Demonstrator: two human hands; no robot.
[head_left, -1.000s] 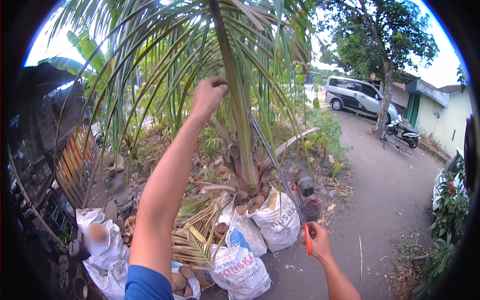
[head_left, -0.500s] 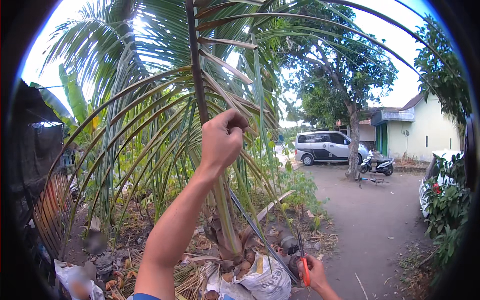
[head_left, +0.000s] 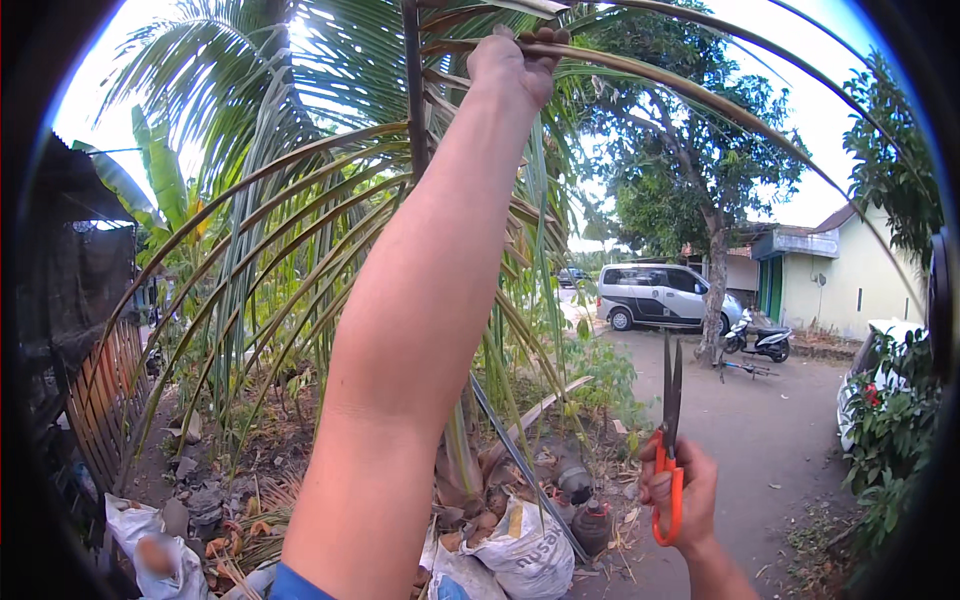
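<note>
High in the view, my left hand (head_left: pixel 512 62) has its fingers closed round a dry, brownish palm leaflet (head_left: pixel 625 62), beside the dark central stem (head_left: pixel 414 100) of a drooping frond. My left forearm hides much of the trunk behind it. At the lower right, my right hand (head_left: pixel 685 500) grips orange-handled scissors (head_left: pixel 672 475) upright, their long blades pointing up and slightly apart.
Filled white sacks (head_left: pixel 530 555) lie at the palm's foot, with dark containers beside them. A slatted fence (head_left: pixel 100 400) stands left. A dirt path (head_left: pixel 760 480) runs right toward a silver van (head_left: pixel 655 295), a scooter (head_left: pixel 760 340), a bicycle and a tree; leafy bushes (head_left: pixel 885 440) edge it.
My left hand has moved up and right along the frond to a higher leaflet. My right hand has raised the scissors, now pointing upright. My view has tilted upward from the sacks.
</note>
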